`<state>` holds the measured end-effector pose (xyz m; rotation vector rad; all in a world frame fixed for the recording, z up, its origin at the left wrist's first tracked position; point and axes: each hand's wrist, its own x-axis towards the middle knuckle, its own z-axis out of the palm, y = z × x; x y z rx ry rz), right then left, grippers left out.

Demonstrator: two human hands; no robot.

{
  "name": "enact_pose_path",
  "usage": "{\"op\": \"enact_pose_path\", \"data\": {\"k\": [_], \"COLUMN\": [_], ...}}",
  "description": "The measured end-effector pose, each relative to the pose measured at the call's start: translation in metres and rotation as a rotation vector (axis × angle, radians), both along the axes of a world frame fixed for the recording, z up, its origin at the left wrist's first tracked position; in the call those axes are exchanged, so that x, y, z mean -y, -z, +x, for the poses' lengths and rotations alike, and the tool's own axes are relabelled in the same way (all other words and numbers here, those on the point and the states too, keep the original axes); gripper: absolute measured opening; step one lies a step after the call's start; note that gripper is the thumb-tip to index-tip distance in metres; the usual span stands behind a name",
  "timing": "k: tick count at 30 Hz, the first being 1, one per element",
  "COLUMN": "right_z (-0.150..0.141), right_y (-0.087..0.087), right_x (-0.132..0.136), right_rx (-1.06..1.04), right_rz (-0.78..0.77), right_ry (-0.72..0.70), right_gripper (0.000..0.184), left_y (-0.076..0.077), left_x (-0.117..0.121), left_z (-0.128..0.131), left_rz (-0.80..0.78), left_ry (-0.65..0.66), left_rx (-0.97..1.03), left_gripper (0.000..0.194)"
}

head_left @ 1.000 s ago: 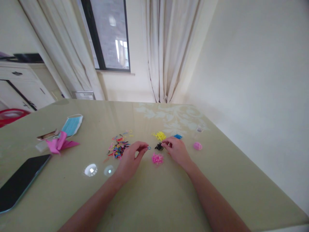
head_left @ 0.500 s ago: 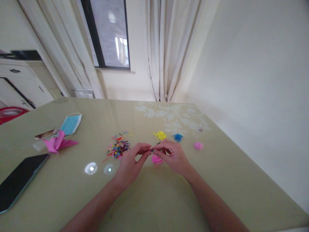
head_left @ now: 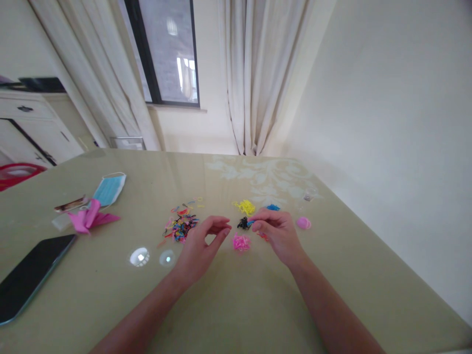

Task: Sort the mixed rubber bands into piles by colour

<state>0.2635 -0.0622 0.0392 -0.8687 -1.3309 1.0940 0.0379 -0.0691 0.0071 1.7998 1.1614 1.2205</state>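
Note:
My left hand hovers just right of a mixed pile of small coloured rubber bands; its fingers are loosely curled and apart, with nothing in them. My right hand pinches a small blue rubber band between thumb and forefinger, beside a black pile. Sorted piles lie around it: yellow, pink and blue. A few red bands peek out under the right hand.
On the glossy table a pink round object and a small clear packet lie to the right. To the left are a dark phone, a blue face mask, pink folded paper and a wrapper. The wall runs along the table's right edge.
The left hand held a small band, brought it to the right hand, and let go. The right hand now pinches it and has moved right, away from the left hand.

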Motion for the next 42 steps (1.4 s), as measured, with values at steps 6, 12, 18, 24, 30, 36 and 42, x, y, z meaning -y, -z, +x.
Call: {"op": "enact_pose_path", "data": {"k": [6, 12, 18, 24, 30, 36, 42], "right_z": [0.002, 0.004, 0.008, 0.007, 0.020, 0.054, 0.068], "right_y": [0.003, -0.003, -0.002, -0.004, 0.000, 0.018, 0.037], "right_x": [-0.002, 0.001, -0.002, -0.002, -0.015, -0.039, -0.047], "right_rx": [-0.028, 0.037, 0.042, 0.058, 0.056, 0.603, 1.056], "right_rz": [-0.021, -0.021, -0.020, -0.013, 0.023, 0.065, -0.060], "right_ry": [-0.001, -0.056, -0.002, 0.042, 0.181, 0.550, 0.710], "right_gripper": [0.009, 0.026, 0.029, 0.038, 0.032, 0.034, 0.032], "left_y": [0.003, 0.006, 0.013, 0.019, 0.021, 0.023, 0.022], "left_x": [-0.002, -0.014, -0.032, -0.039, -0.043, -0.046, -0.047], "left_z": [-0.001, -0.018, -0.047, -0.055, -0.060, -0.061, -0.061], "left_rz": [0.001, 0.159, 0.160, 0.043, 0.076, 0.095, 0.117], "left_ry": [-0.025, -0.165, -0.287, -0.247, -0.222, -0.237, -0.243], "left_rx": [-0.042, -0.364, -0.897, -0.999, -0.944, -0.847, -0.791], "left_gripper": [0.022, 0.019, 0.024, 0.026, 0.025, 0.023, 0.033]}}
